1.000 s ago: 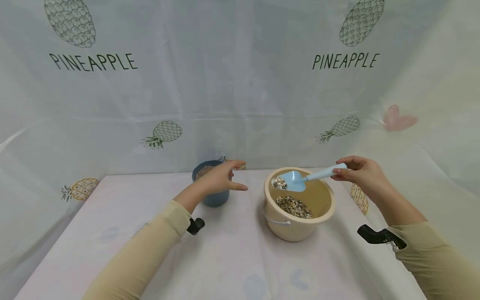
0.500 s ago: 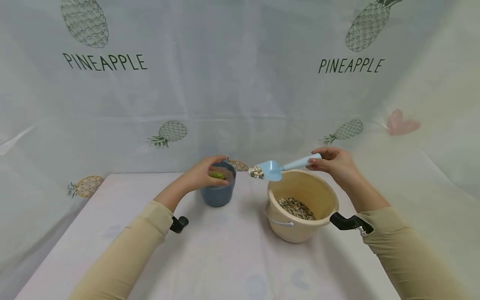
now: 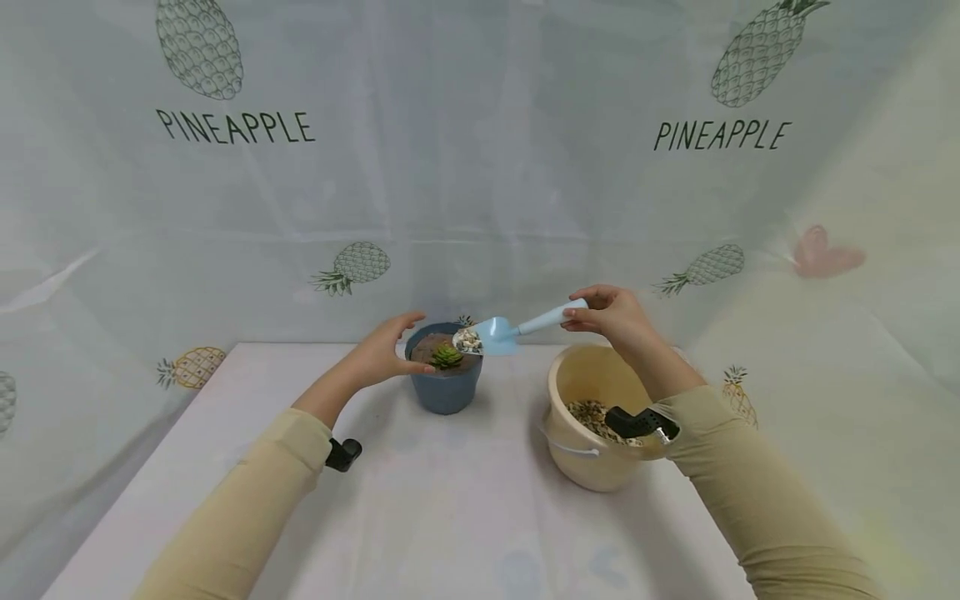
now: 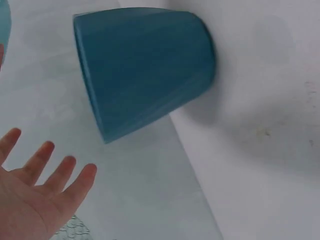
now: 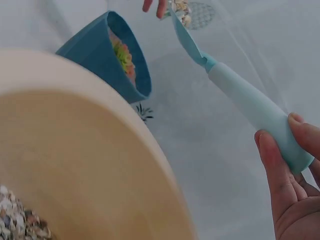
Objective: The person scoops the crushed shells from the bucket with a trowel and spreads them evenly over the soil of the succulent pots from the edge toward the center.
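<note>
Backdrop (image 3: 480, 183), head view: Printed pineapple sheeting hangs beyond a person's left hand (image 3: 378, 354) and right hand (image 3: 618, 317); a pale table (image 3: 450, 517) spreads beneath both.
Blue pot (image 3: 446, 393), head view: It stands upright between the hands, just beside the left, which is the nearer; a green plant (image 3: 446, 357) sits inside.
Scoop (image 3: 498, 335), head view: Its long axis runs from the right hand toward the left, the blade end slightly lower and carrying gravel (image 3: 467, 340).
Bucket (image 3: 585, 471), head view: Beige, it stands below the right hand, more gravel inside.
Left hand, left wrist view: Four fingers are spread, apart from the pot's wall; whether the thumb touches the rim, one cannot tell.
Right hand, right wrist view: Thumb and fingers pinch the end of the scoop's handle (image 5: 250, 100). The telling relation lies on the left hand's side, where the loaded blade is raised above the pot's mouth, apart from it.
</note>
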`<state>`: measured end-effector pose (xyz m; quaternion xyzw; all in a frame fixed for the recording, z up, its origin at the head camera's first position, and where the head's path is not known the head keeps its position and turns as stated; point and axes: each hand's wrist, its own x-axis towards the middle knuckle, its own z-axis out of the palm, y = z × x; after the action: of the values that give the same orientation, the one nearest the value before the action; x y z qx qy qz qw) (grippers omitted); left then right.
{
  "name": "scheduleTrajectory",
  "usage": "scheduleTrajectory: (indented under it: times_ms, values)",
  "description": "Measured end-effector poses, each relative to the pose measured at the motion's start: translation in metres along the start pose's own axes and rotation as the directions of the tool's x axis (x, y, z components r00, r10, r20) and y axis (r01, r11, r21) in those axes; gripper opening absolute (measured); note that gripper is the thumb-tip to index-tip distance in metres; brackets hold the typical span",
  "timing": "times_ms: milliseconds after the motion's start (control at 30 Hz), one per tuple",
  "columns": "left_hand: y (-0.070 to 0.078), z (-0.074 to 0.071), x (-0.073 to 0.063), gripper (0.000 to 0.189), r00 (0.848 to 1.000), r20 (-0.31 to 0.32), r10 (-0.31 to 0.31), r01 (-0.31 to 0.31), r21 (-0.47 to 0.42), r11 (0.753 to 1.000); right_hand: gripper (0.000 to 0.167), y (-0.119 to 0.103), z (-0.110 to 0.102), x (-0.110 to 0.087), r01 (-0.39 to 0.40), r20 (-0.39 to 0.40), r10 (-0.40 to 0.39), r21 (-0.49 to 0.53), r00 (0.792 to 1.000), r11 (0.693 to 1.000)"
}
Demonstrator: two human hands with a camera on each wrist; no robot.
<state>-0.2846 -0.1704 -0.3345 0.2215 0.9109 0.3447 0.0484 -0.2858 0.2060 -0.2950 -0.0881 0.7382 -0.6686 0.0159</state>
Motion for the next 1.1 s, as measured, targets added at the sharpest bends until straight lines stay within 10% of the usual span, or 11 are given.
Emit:
scheduleTrajectory:
  times_ms: [533,1100]
  values:
    - [-0.044,0.024,0.01,0.096,0.99,0.011,-0.14,0.14,-0.066,0.988,0.036,0.016,0.059,0.037,-0.076,-0.022,0.076,-0.003,0.997,0.997]
    - [-0.041,0.028,0.026,0.099,0.979,0.032,-0.201,0.201,0.005,0.98,0.034,0.019,0.092,0.051,-0.095,-0.099,0.083,-0.129,0.992,0.987]
